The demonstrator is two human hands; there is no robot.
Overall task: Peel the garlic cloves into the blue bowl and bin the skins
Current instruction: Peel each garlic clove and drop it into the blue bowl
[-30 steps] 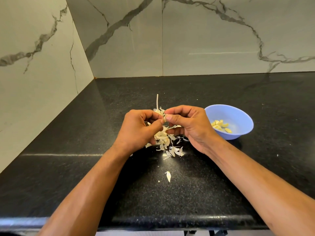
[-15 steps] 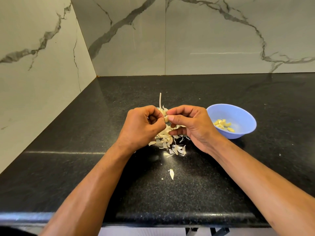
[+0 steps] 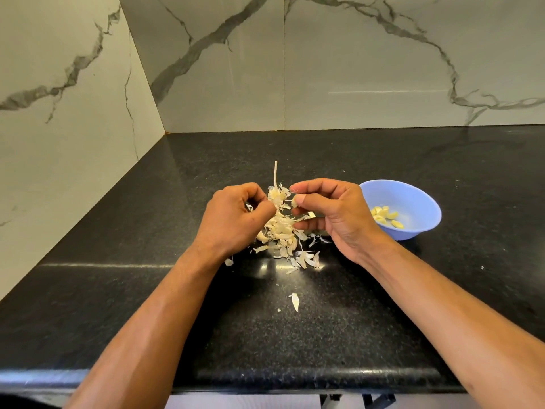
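While the right hand (image 3: 333,214) fingers pinch a pale garlic clove (image 3: 294,201), left hand (image 3: 236,219) curled, contents unclear, papery skins (image 3: 283,231) heaped

Two bare forearms, sleeveless, no rings or watch.

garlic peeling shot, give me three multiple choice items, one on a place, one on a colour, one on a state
1. Where is the blue bowl?
A. right of the right hand
B. left of the left hand
C. against the wall

2. What colour is the countertop?
A. white
B. black
C. brown

3. What is the right hand doing?
A. lying flat
B. pinching a garlic clove
C. holding the bowl

Answers:
1 A, the bowl stands just beyond the right wrist.
2 B, speckled black stone.
3 B, thumb and forefinger pinch the garlic clove above the garlic skins.
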